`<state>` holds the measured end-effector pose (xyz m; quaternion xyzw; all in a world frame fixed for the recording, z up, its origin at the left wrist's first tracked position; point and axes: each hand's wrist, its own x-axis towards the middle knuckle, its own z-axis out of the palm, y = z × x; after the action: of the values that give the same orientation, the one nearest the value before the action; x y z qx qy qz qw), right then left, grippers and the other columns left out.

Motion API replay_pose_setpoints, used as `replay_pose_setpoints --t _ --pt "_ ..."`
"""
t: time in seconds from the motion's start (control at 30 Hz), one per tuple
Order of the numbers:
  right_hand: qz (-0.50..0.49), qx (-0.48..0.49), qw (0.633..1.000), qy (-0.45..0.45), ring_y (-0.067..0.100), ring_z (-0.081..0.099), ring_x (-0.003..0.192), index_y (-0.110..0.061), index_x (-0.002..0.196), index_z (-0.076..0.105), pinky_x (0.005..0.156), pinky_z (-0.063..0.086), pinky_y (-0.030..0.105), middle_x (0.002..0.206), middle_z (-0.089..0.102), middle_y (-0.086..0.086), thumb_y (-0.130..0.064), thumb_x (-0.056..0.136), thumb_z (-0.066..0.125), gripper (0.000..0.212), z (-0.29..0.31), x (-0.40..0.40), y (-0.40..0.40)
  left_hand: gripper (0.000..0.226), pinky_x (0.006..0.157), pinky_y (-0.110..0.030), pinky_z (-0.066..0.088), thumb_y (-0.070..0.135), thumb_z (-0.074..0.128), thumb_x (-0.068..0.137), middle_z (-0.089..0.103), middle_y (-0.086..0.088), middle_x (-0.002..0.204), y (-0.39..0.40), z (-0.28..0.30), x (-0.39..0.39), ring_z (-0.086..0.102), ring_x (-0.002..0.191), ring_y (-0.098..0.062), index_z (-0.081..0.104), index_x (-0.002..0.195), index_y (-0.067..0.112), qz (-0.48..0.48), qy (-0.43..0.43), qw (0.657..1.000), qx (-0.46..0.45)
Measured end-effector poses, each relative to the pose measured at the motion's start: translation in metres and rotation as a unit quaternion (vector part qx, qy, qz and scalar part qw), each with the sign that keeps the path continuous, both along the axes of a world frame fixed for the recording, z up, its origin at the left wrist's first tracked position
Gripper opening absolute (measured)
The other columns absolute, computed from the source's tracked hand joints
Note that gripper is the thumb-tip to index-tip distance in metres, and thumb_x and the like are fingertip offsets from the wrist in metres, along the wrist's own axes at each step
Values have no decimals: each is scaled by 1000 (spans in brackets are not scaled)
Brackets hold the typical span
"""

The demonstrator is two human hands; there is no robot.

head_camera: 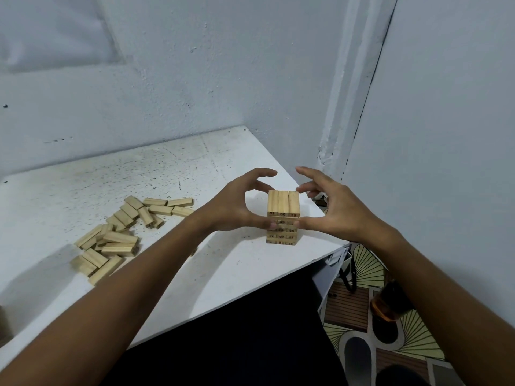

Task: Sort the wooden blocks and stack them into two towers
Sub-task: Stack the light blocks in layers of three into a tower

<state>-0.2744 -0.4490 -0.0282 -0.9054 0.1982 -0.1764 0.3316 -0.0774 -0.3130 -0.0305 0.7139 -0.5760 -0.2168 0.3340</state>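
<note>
A tower of wooden blocks (282, 218) stands near the right edge of the white table (178, 168), at about 3 o'clock from the table's middle. Its top layer is three blocks laid side by side, with the numbers 52, 50 and 15 printed on their near ends; several more layers lie crosswise beneath.

The left hand (237, 203) cups the tower from 9 o'clock. Its thumb tip touches the near left corner a layer or two below the top, while the fingers arch over and behind the top, curled but apart from the wood as far as can be seen. The right hand (337, 210) mirrors it from 3 o'clock: the thumb presses the near right corner at the same height, and the fingers curve toward the top's far right edge, the nearest fingertip just beside it. Whether the far fingers touch the blocks cannot be told.

A loose pile of blocks (122, 232) lies scattered on the table at 9 o'clock from the tower, well apart from it, partly behind the left forearm.
</note>
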Motion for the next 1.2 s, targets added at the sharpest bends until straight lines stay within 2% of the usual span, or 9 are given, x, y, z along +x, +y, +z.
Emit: replay_pose_setpoints --t 0.07,0.27,0.43,0.57,0.63,0.73,0.87,1.2 --pt "0 8 1000 1 9 52 111 -38 148 26 92 44 29 128 58 -8 -35 69 85 99 -1 1 1 90 88 -6 29 27 90 64 59 24 115 -1 -2 1 45 111 20 39 138 34 1 7 1000 -1" --pt "0 17 1000 0 8 52 110 -40 149 23 94 45 33 123 57 -14 -35 68 86 103 -3 3 0 86 90 -9 30 24 89 67 61 20 115 -3 -4 2 47 110 19 40 136 36 8 5 1000 -6" --pt "0 28 1000 -2 7 51 111 -42 149 22 100 45 37 126 60 -9 -37 67 86 104 -5 3 -1 83 92 -10 29 24 89 67 63 18 113 -4 -6 2 47 107 22 41 134 39 15 5 1000 -10" --pt "1 30 1000 -4 7 52 111 -42 148 22 100 45 36 125 60 -9 -38 67 86 103 -6 2 0 82 88 -4 28 25 89 68 61 23 112 -3 -4 0 45 107 23 41 132 42 16 2 1000 -9" --pt "3 33 999 -7 6 53 109 -42 148 23 97 45 33 123 59 -12 -38 68 86 102 -7 2 -1 82 87 -3 29 29 90 66 60 24 115 -1 0 -2 46 110 19 43 132 39 12 4 1000 -14" --pt "2 40 999 -20 -2 53 106 -43 147 25 85 43 22 118 55 -22 -36 71 84 97 -8 1 -2 81 91 -16 37 41 86 61 62 20 121 3 3 -6 51 115 9 49 132 34 19 15 999 -39" --pt "-1 53 998 -44 -6 52 108 -41 146 28 76 40 17 121 58 -19 -30 73 83 93 -7 0 -1 75 96 -27 41 42 83 59 66 17 120 8 4 -10 55 117 3 53 128 34 34 27 997 -61" --pt "-8 60 996 -59 -4 55 109 -40 146 30 73 40 16 119 62 -16 -25 74 83 90 -8 0 2 64 93 -20 38 22 87 70 67 17 118 4 1 -8 55 114 9 57 127 27 35 35 997 -57"
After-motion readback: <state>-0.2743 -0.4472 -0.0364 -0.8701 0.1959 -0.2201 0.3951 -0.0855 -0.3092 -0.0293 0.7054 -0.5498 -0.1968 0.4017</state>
